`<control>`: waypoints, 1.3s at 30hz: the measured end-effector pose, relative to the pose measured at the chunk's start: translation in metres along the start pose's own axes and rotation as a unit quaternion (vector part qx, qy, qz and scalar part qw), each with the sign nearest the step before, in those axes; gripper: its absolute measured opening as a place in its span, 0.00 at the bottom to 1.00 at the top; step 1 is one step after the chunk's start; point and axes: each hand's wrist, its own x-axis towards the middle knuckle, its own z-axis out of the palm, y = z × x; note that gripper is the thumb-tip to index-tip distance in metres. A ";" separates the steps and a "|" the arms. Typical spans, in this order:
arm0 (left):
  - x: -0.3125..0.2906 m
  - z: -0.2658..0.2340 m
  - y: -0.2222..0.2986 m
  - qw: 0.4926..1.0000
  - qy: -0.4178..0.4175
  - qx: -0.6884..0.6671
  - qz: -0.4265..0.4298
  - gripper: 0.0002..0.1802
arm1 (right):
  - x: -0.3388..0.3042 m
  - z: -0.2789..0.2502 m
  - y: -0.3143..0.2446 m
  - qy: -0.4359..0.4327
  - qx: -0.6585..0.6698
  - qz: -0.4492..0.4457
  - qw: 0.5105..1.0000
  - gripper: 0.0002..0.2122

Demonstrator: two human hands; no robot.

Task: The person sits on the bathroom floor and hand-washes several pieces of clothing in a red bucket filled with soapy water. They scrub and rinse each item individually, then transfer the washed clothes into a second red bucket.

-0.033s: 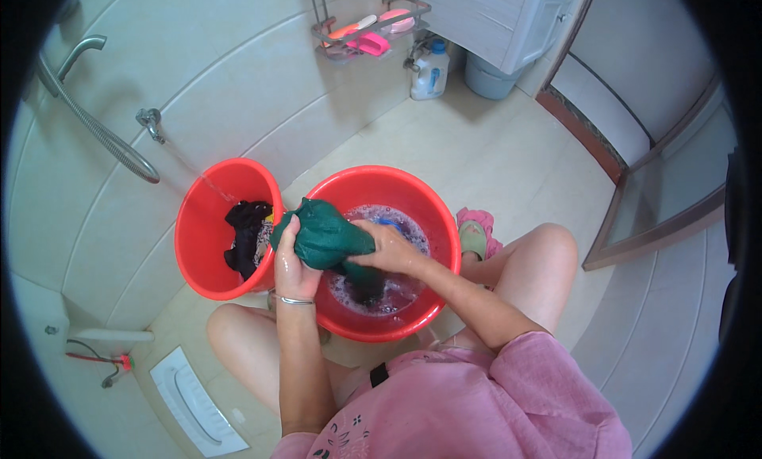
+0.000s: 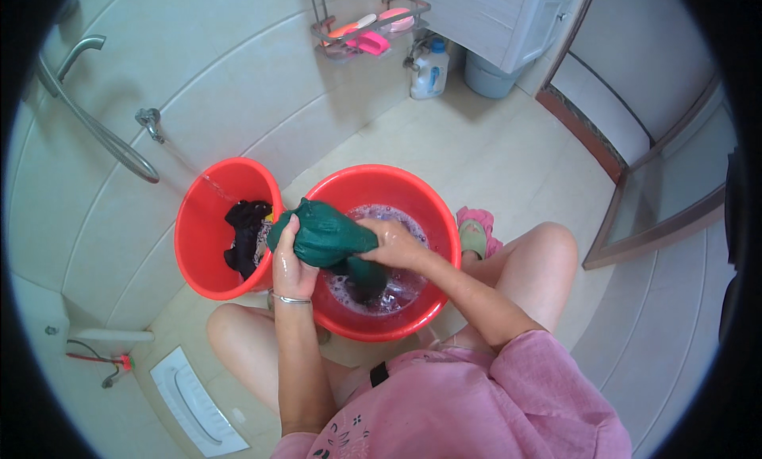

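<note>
A wet dark green cloth garment (image 2: 321, 235) is bunched up above a large red basin (image 2: 389, 175). My left hand (image 2: 294, 262) grips its left end, thumb up on the cloth, with a silver bangle on the wrist. Around its right end the fingers of my right hand (image 2: 394, 243) are closed. Part of the cloth hangs down into the sudsy water (image 2: 401, 294) of the basin. Touching the basin on the left is a smaller red bucket (image 2: 198, 249) with black clothes (image 2: 248, 237) inside. Water runs into that bucket from a wall tap (image 2: 149, 122).
My bare knees flank the basin; my right foot wears a green and pink slipper (image 2: 476, 235). A shower hose (image 2: 111, 142) hangs on the left wall. At the back are a wire rack (image 2: 369, 26), a white bottle (image 2: 429, 72) and a grey-blue bucket (image 2: 490, 80). A door frame (image 2: 667, 217) stands right.
My right hand has shifted slightly right and away from me with its end of the green garment, which looks a little more stretched. The left hand has barely moved.
</note>
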 end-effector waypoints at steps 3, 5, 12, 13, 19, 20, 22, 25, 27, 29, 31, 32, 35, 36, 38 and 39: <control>-0.001 -0.001 0.004 0.985 0.081 0.150 0.018 0.22 | 0.003 -0.032 -0.017 0.040 -0.085 -0.035 0.995 0.14; -0.002 0.001 0.003 0.964 0.129 0.232 0.024 0.24 | 0.002 -0.050 -0.032 0.047 -0.089 -0.061 0.993 0.13; 0.001 -0.009 0.017 0.897 0.021 0.431 -0.093 0.32 | 0.003 -0.063 -0.060 0.089 0.192 -0.051 0.976 0.13; 0.001 -0.015 0.023 0.868 0.017 0.478 -0.136 0.32 | 0.003 -0.062 -0.060 0.099 0.214 -0.026 0.971 0.13; 0.002 -0.036 0.005 0.708 -0.073 0.692 0.123 0.50 | -0.004 -0.070 -0.068 0.030 0.214 0.012 0.976 0.15; 0.005 -0.033 -0.010 0.677 -0.088 0.704 0.192 0.50 | -0.006 -0.074 -0.072 0.021 0.205 -0.040 0.978 0.15; 0.011 -0.027 -0.039 0.683 -0.128 0.668 0.266 0.47 | -0.009 -0.081 -0.081 0.001 0.181 -0.134 0.974 0.15; 0.017 -0.020 -0.058 0.795 -0.190 0.542 0.196 0.35 | -0.013 -0.089 -0.090 0.028 0.196 -0.145 0.969 0.16; 0.015 -0.021 -0.049 0.850 -0.192 0.491 0.003 0.25 | -0.014 -0.096 -0.087 0.095 0.265 -0.059 0.958 0.16; 0.008 -0.026 -0.030 0.915 -0.146 0.376 -0.017 0.15 | -0.009 -0.106 -0.073 0.126 0.328 -0.013 0.936 0.16; 0.002 -0.035 -0.006 0.957 -0.116 0.254 -0.076 0.16 | -0.006 -0.110 -0.048 0.120 0.268 0.039 0.955 0.18; 0.002 -0.039 0.002 0.962 -0.091 0.248 -0.070 0.17 | -0.002 -0.108 -0.032 0.120 0.208 0.057 0.969 0.19; 0.013 -0.053 0.005 0.902 -0.019 0.431 -0.012 0.29 | 0.013 -0.088 0.024 0.098 0.044 0.093 0.990 0.25; 0.021 -0.056 -0.003 0.829 0.019 0.557 0.047 0.33 | 0.021 -0.073 0.042 0.121 -0.072 0.039 0.989 0.25; 0.033 -0.066 -0.022 0.732 0.070 0.674 0.069 0.45 | 0.031 -0.045 0.073 0.102 -0.216 0.073 0.968 0.26; 0.035 -0.069 -0.038 0.672 0.066 0.724 0.139 0.44 | 0.034 -0.031 0.085 0.061 -0.255 0.188 0.946 0.26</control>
